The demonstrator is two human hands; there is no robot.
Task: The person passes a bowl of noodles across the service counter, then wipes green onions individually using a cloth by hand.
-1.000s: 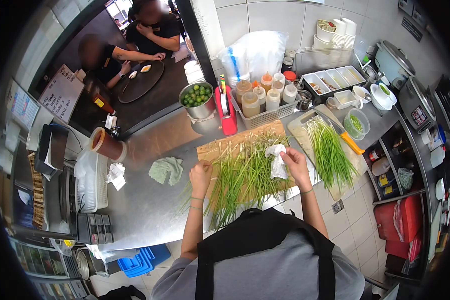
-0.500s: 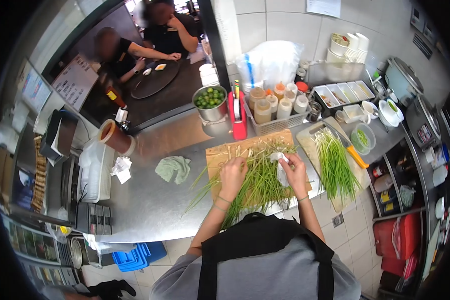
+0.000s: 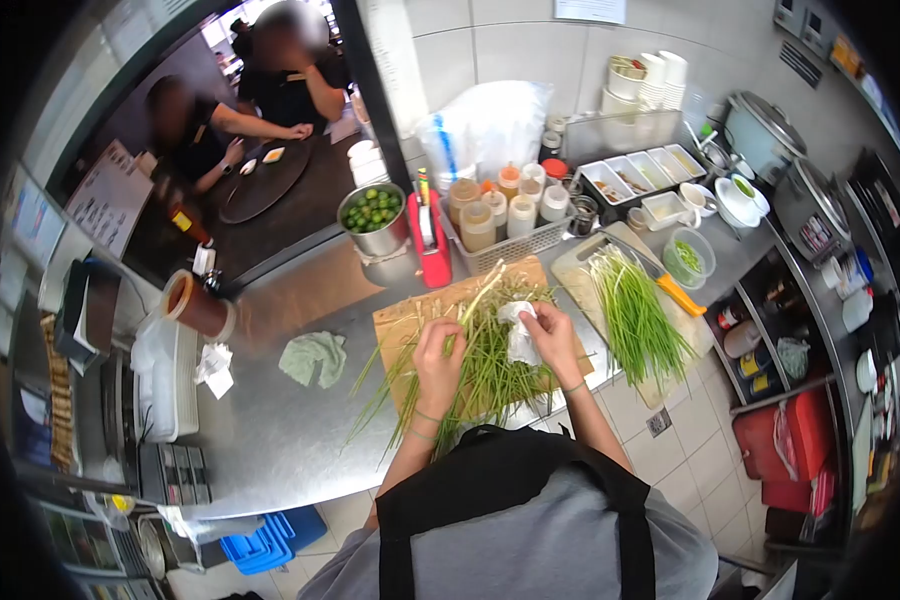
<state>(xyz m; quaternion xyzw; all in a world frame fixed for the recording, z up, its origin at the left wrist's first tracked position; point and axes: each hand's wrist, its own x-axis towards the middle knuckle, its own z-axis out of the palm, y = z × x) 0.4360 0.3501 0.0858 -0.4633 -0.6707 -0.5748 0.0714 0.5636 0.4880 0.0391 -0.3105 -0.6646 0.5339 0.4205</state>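
A loose pile of long green stalks (image 3: 490,375) lies on a brown board (image 3: 395,325) on the steel counter. My left hand (image 3: 438,358) is closed around a few stalks, whose pale ends point up and away from me. In my right hand (image 3: 552,340) is a crumpled white tissue (image 3: 520,335), pinched at its right side over the pile. To the right, a neater bunch of green stalks (image 3: 635,315) rests on a pale cutting board (image 3: 580,285), beside a knife with an orange handle (image 3: 680,295).
Behind the board stand a pot of green limes (image 3: 374,212), a red dispenser (image 3: 430,245) and a basket of squeeze bottles (image 3: 510,245). A green cloth (image 3: 313,358) lies left. Two people (image 3: 185,125) are beyond the pass-through opening.
My left hand has moved in from the pile's left side and now holds stalks with their pale ends raised. My right hand still holds the tissue. The camera view has shifted.
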